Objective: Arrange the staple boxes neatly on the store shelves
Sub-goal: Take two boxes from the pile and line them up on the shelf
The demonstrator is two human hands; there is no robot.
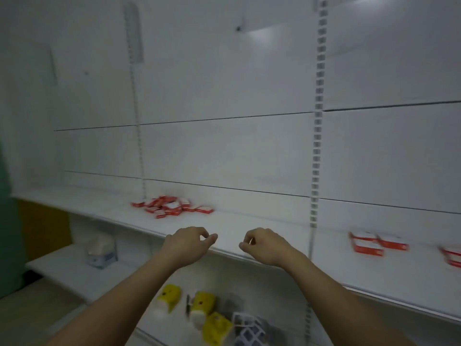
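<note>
While both hands hover over the near edge of the white shelf [262,226], each loosely curled and holding nothing, the staple boxes wait elsewhere. The left hand [189,242] and right hand [262,243] hang close together, apart from any box. A loose heap of small red-and-white staple boxes [172,207] lies farther back to the left; a few more boxes [376,243] sit well to the right. These look like light, smooth cardboard blocks on a slick painted surface, so a hurried sweep could skid them off the edge onto the yellow items [199,308] on the lower shelf.
</note>
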